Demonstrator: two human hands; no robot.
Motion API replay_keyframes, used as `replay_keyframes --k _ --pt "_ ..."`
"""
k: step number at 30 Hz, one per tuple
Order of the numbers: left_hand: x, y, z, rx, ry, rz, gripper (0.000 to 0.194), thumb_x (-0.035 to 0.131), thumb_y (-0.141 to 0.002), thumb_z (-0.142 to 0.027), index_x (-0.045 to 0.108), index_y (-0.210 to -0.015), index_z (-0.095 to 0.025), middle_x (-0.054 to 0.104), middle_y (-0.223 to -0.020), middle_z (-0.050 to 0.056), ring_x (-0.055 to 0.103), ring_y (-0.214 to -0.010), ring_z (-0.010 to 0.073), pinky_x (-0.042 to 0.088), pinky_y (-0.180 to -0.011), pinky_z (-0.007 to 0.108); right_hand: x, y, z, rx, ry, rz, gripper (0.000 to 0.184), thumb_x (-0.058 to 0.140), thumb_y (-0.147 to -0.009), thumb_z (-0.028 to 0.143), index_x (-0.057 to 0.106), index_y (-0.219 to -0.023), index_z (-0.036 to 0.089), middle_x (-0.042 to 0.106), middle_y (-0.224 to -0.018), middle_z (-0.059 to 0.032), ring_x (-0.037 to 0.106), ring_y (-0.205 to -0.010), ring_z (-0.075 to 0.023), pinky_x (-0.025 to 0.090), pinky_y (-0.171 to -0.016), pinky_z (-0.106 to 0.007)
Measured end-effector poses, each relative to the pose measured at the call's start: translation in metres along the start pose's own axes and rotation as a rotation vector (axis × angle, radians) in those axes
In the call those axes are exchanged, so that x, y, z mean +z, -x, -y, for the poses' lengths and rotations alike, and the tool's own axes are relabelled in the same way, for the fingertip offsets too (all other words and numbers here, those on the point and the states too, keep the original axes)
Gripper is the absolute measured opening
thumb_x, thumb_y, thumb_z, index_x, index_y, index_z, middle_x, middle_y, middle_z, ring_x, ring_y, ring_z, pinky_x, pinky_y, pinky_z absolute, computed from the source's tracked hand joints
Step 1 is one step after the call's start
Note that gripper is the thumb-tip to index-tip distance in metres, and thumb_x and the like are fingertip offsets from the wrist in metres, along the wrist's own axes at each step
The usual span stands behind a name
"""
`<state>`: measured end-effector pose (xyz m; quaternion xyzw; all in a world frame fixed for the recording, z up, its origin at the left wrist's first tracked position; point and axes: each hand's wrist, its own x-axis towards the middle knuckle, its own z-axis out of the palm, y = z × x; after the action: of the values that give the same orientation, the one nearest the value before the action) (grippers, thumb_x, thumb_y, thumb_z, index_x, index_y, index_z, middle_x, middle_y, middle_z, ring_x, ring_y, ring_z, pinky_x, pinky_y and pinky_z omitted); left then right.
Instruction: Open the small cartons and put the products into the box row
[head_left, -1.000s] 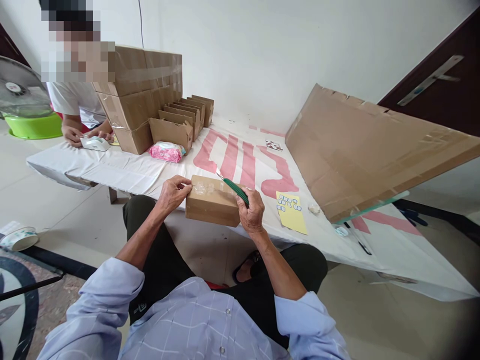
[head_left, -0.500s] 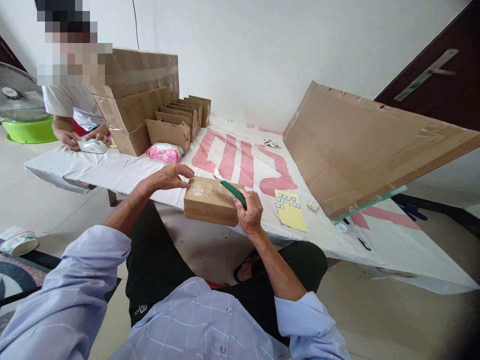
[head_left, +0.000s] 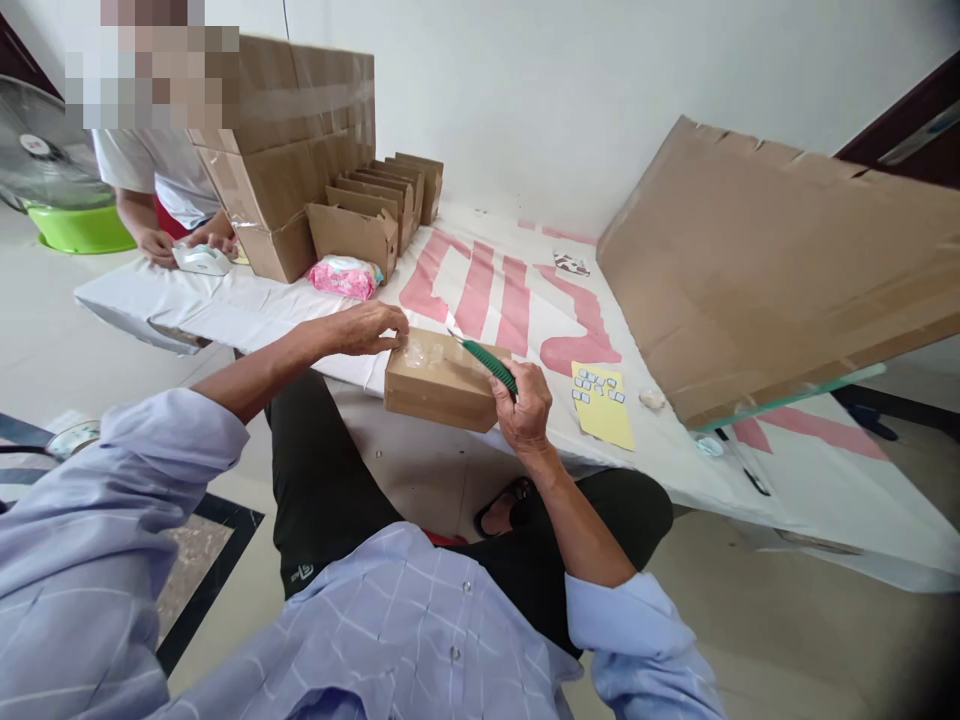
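A small closed cardboard box lies at the table's front edge, with shiny clear tape wrinkled on the left part of its top. My left hand is at its far left corner. The fingertips are pinched together there, and what lies between them is too small to tell. My right hand is shut on a craft knife with a green ribbed handle. Its blade points up and left, above the box top. The lower fingers of this hand rest against the box's right end.
Stacked cartons and several small open boxes stand at the back left, behind a pink wipes pack. Across the table, a co-worker's hands hold a white tape dispenser. A yellow sheet and large cardboard panel are right.
My left fingers have closed together at the box's corner, where they were apart before. The knife stays in my right hand over the box. The whole view has shifted slightly.
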<state>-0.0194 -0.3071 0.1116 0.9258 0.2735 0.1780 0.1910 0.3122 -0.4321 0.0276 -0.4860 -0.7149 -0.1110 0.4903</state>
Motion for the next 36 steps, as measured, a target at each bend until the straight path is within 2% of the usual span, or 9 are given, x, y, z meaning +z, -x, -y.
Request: replay_keyframes --k 5,10,14,19,24,29,32,34,36 --pt "0.009 0.007 0.009 -0.011 -0.127 0.024 0.020 0.059 -0.100 -0.031 0.075 -0.098 -0.019 0.073 -0.106 0.013 0.072 -0.097 0.0276 0.054 -0.098 0.042 0.001 -0.001 -0.006 0.000 -0.007 0.034 0.040 0.057 -0.111 0.055 0.073 -0.127 0.023 0.072 -0.103 -0.0113 0.067 -0.099 -0.0311 0.056 -0.093 -0.048" --pt "0.021 0.010 0.024 -0.036 -0.123 -0.022 0.013 0.060 -0.102 -0.027 0.070 -0.103 -0.018 0.067 -0.106 0.011 0.071 -0.102 0.0284 0.052 -0.100 0.044 0.005 -0.006 -0.011 -0.029 0.008 0.033 0.040 0.055 -0.112 0.056 0.071 -0.130 0.024 0.071 -0.106 -0.0101 0.067 -0.100 -0.0305 0.057 -0.095 -0.049" --pt "0.027 0.007 0.035 -0.022 -0.175 -0.031 0.015 0.057 -0.104 -0.024 0.067 -0.113 -0.017 0.064 -0.113 0.011 0.070 -0.110 0.0284 0.051 -0.102 0.044 0.009 -0.013 -0.014 -0.045 0.007 0.043 0.043 0.052 -0.114 0.057 0.070 -0.133 0.023 0.072 -0.110 -0.0106 0.068 -0.104 -0.0306 0.058 -0.099 -0.051" --pt "0.026 0.011 0.026 0.026 -0.254 -0.013 0.024 0.051 -0.104 -0.019 0.064 -0.124 -0.015 0.063 -0.122 0.013 0.069 -0.115 0.0296 0.051 -0.103 0.045 0.010 -0.009 -0.021 -0.011 -0.017 0.075 0.050 0.047 -0.114 0.064 0.069 -0.135 0.023 0.071 -0.116 -0.0115 0.069 -0.112 -0.0332 0.057 -0.106 -0.057" --pt "0.026 0.011 0.014 0.032 -0.309 -0.012 0.029 0.046 -0.106 -0.020 0.063 -0.129 -0.013 0.064 -0.124 0.014 0.070 -0.114 0.0296 0.053 -0.102 0.046 0.011 -0.003 -0.023 0.018 -0.043 0.078 0.054 0.046 -0.114 0.067 0.069 -0.135 0.023 0.071 -0.117 -0.0122 0.070 -0.115 -0.0341 0.058 -0.106 -0.062" --pt "0.027 0.009 0.011 -0.032 -0.205 -0.061 0.033 0.043 -0.111 -0.032 0.063 -0.130 -0.015 0.064 -0.134 0.015 0.070 -0.126 0.0332 0.053 -0.109 0.053 0.009 -0.009 -0.018 0.021 -0.062 0.075 0.053 0.048 -0.113 0.065 0.069 -0.134 0.021 0.071 -0.116 -0.0115 0.070 -0.115 -0.0333 0.057 -0.108 -0.063" --pt "0.024 0.018 0.003 -0.046 -0.102 -0.082 0.038 0.048 -0.111 -0.052 0.064 -0.131 -0.023 0.065 -0.142 0.013 0.065 -0.136 0.0329 0.053 -0.114 0.051 0.000 -0.011 -0.020 0.102 -0.070 0.063 0.051 0.051 -0.112 0.065 0.069 -0.134 0.023 0.070 -0.117 -0.0105 0.069 -0.118 -0.0336 0.056 -0.109 -0.062" --pt "0.022 0.025 -0.003 -0.051 -0.049 -0.075 0.054 0.062 -0.102 -0.069 0.062 -0.134 -0.026 0.061 -0.152 0.014 0.060 -0.143 0.0346 0.054 -0.116 0.050 -0.007 -0.010 -0.028 0.177 -0.061 0.048 0.049 0.052 -0.111 0.065 0.069 -0.133 0.025 0.070 -0.120 -0.0111 0.067 -0.120 -0.0345 0.056 -0.109 -0.061" --pt "0.024 0.029 -0.009 -0.062 -0.030 -0.066 0.078 0.074 -0.087 -0.082 0.059 -0.137 -0.024 0.055 -0.160 0.017 0.055 -0.148 0.0385 0.055 -0.115 0.052 -0.015 -0.007 -0.042 0.238 -0.035 0.050 0.048 0.051 -0.110 0.064 0.069 -0.135 0.026 0.068 -0.122 -0.0121 0.065 -0.121 -0.0354 0.055 -0.109 -0.062"
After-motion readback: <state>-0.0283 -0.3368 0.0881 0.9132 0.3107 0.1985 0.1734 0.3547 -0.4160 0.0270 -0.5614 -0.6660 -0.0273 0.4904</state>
